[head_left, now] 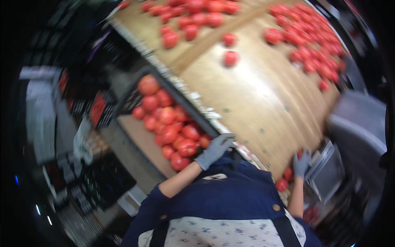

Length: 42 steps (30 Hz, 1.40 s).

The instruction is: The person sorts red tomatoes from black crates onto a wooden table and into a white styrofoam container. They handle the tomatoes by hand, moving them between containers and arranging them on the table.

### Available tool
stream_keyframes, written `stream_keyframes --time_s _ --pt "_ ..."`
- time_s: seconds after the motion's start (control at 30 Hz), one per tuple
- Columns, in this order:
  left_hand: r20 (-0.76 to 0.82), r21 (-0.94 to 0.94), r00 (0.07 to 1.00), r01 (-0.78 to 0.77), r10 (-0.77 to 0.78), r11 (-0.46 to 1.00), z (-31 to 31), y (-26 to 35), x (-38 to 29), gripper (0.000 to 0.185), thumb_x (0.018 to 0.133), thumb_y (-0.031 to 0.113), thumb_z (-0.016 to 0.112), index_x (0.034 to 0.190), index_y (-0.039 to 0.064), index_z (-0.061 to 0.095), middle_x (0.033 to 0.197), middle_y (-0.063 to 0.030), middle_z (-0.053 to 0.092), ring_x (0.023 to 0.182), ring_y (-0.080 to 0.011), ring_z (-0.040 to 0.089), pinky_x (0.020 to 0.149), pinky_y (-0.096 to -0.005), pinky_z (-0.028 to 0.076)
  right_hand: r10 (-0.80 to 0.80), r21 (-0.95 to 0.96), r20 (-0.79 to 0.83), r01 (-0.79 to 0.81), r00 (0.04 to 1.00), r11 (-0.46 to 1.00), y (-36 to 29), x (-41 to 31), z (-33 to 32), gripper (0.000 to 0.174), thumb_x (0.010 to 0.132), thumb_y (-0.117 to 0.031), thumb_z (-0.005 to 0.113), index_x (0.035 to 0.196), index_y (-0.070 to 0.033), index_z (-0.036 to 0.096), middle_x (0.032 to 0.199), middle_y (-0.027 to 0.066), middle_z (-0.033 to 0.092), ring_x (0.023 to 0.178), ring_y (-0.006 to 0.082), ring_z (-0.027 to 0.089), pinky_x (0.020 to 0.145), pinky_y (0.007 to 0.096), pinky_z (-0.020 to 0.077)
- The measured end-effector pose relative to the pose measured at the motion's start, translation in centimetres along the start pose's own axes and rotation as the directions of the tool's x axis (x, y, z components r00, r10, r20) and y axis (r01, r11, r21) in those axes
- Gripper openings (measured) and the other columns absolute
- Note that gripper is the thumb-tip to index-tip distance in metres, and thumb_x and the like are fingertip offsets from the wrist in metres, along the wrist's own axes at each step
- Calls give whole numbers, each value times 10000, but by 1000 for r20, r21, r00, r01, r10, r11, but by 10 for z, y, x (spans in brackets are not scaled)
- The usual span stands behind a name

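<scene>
My left hand [216, 149], in a grey glove, lies where the rim of a dark plastic crate [193, 115] meets the table edge; blur hides whether its fingers grip anything. Large red tomatoes [169, 134] fill one side of that crate, and a brown liner [142, 139] shows on the other. At the right end of the wooden tabletop [247, 102], my gloved right hand [302, 165] has its fingers around a tomato [299, 153]. Two more tomatoes [282, 184] sit just beside that hand, near my body.
A wooden divider strip [200, 46] crosses the tabletop. Tomatoes [200, 18] are spread beyond it, and a larger pile [318, 43] lies at the far right. A grey metal-framed panel [327, 173] and a grey plastic bin [359, 120] stand right. Stacked crates [105, 179] occupy the floor at left.
</scene>
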<state>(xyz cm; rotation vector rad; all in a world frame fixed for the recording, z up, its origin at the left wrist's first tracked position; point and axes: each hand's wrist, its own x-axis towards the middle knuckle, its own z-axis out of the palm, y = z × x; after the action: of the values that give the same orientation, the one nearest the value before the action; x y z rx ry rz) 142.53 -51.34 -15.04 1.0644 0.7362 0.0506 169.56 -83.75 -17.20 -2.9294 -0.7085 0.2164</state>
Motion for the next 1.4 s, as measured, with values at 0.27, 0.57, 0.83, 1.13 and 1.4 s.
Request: stream_keyframes --time_s 0.27,0.57,0.83,1.13,1.4 --pt "-247 -218 968 -100 45 971 -27 -35 -73 292 989 122 422 1242 -8 486 1132 -104 593 962 -153 603 813 -254 501 -241 -226 87 255 967 940 25 -61 26 513 771 -136 643 1257 -119 480 1379 277 325 1231 447 366 1012 494 332" --pt "-828 -62 551 -270 102 961 -88 -88 -161 243 975 159 481 1168 40 568 1077 -75 620 968 -131 589 864 -263 495 -595 -434 280 652 753 622 -48 57 3 640 744 -370 685 1306 -174 450 1368 232 353 1222 414 396 996 483 363" --pt "-757 653 340 392 558 648 -143 -72 -56 656 722 370 696 1242 45 463 1294 -221 444 1193 -406 416 982 -539 336 -987 604 71 781 147 160 -478 10 5 378 876 -102 516 1242 -8 528 1299 184 485 1233 340 436 1047 392 340" --pt "-573 -677 819 -470 -6 567 -180 -35 -128 544 929 327 536 1379 98 332 1319 -144 438 1175 -289 511 806 -423 557 -946 913 224 289 232 287 -531 -54 8 310 918 -169 557 1201 -44 559 1168 93 572 1104 159 523 927 281 429" --pt "-549 -251 798 -442 249 861 -142 4 -150 618 917 334 571 1403 60 305 1399 -134 353 1232 -255 443 953 -412 447 -832 648 555 -637 18 418 -481 -62 3 485 985 -309 444 1372 -22 401 1338 72 454 1255 156 401 1062 311 319"
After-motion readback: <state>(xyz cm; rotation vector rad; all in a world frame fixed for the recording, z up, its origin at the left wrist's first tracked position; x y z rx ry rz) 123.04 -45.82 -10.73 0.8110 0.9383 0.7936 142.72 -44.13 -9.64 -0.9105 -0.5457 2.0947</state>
